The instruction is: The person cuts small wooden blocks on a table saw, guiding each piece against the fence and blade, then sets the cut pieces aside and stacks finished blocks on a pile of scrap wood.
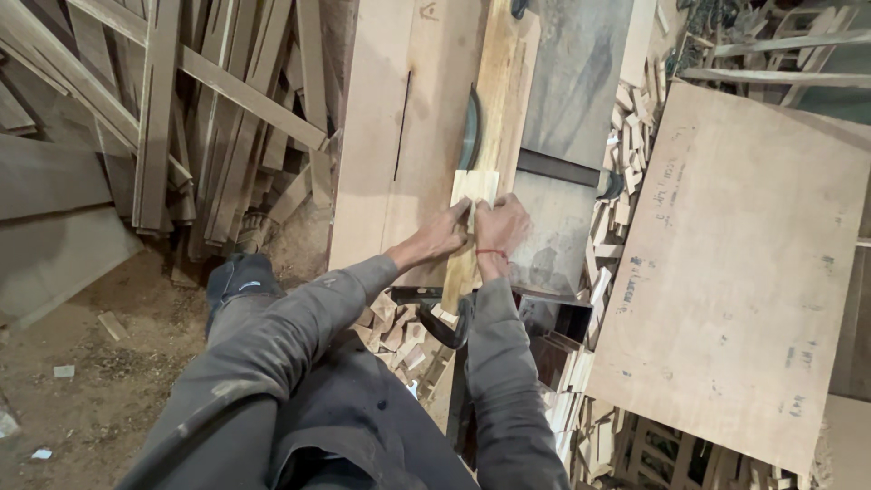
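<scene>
The small pale wood block [474,187] lies flat on your saw table [399,136], just before the curved blade guard [470,132]. Your left hand [445,233] and right hand [499,227] pinch its near end. Rough offcuts [626,136] lie heaped beside a smooth plywood sheet [744,272].

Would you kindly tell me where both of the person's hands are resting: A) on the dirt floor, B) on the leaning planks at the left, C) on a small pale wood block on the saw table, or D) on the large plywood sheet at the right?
C: the left hand and right hand press together on the small pale wood block, just behind the curved blade guard on the saw table.
</scene>
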